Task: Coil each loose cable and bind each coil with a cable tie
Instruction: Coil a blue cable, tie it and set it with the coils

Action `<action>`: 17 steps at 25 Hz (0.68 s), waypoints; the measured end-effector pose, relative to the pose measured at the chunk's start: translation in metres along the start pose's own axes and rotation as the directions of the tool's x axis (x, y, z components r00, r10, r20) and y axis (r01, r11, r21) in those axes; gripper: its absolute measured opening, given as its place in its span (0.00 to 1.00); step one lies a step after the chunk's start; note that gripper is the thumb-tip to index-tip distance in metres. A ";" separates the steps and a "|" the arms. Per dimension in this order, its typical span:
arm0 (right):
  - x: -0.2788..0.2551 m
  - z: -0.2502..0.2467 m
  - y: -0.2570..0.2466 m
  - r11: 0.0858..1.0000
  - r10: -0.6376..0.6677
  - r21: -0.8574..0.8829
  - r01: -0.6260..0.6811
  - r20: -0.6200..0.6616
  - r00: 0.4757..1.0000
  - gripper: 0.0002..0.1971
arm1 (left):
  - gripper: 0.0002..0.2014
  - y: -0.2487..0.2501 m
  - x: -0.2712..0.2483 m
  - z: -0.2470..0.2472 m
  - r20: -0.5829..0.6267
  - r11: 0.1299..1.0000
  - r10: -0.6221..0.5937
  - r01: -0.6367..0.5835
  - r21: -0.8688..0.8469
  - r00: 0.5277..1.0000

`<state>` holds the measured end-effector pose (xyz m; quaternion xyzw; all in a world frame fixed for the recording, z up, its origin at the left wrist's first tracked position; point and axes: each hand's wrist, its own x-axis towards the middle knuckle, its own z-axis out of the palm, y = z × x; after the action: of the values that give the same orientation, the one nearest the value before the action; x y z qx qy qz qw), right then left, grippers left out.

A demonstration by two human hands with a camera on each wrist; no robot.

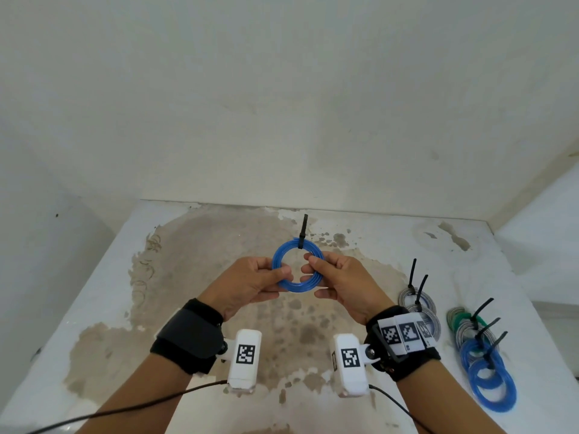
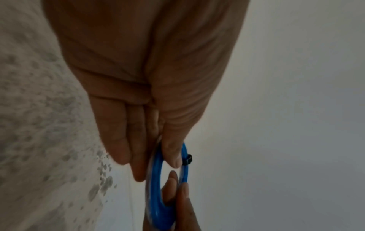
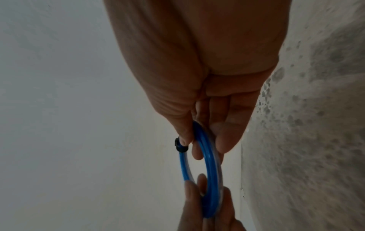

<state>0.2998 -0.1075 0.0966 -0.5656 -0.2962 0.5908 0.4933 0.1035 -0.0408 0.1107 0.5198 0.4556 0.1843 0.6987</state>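
Blue coil (image 1: 296, 267), light and springy, likely slick: left hand (image 1: 247, 285) pinches 8 o'clock, right hand (image 1: 344, 285) 4; black tie (image 1: 303, 233) at 12.

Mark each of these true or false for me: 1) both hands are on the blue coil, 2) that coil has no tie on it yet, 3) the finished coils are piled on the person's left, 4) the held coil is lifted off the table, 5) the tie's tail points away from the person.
1) True: the left hand and right hand each pinch a side of the blue cable coil.
2) False: a black cable tie already wraps its far edge.
3) False: the tied coils lie on the white table to the person's right.
4) True: the wrist views show the wall behind the coil.
5) True: the tail sticks out beyond the coil's far edge.
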 end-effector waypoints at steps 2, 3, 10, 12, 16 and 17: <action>0.000 0.011 0.002 0.999 0.011 0.037 -0.011 0.001 1.000 0.12 | 0.14 -0.002 -0.004 -0.010 -0.009 0.999 0.016 -0.017 -0.049 1.000; 0.001 0.018 0.004 0.997 0.023 0.072 -0.024 0.004 1.000 0.14 | 0.14 -0.004 -0.007 -0.016 -0.010 0.997 0.020 -0.021 -0.076 1.000; -0.014 0.070 0.026 0.914 0.097 0.391 -0.111 0.055 0.994 0.19 | 0.14 -0.020 -0.026 -0.055 -0.026 0.979 0.068 -0.072 -0.192 0.997; -0.020 0.079 0.037 0.867 0.092 0.485 -0.113 0.067 0.993 0.18 | 0.14 -0.024 -0.026 -0.063 0.002 0.972 0.067 -0.065 -0.224 0.998; -0.037 0.085 0.053 0.821 0.061 0.566 -0.076 0.046 0.997 0.16 | 0.16 -0.035 -0.024 -0.061 0.084 0.965 0.028 -0.004 -0.263 0.996; -0.042 0.083 0.056 0.822 0.052 0.566 -0.056 0.023 0.998 0.16 | 0.17 -0.038 -0.025 -0.057 0.107 0.965 0.017 0.012 -0.262 0.994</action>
<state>0.2013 -0.1477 0.0765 -0.4002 -0.0931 0.6676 0.6209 0.0358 -0.0420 0.0856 0.4328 0.3879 0.2153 0.7848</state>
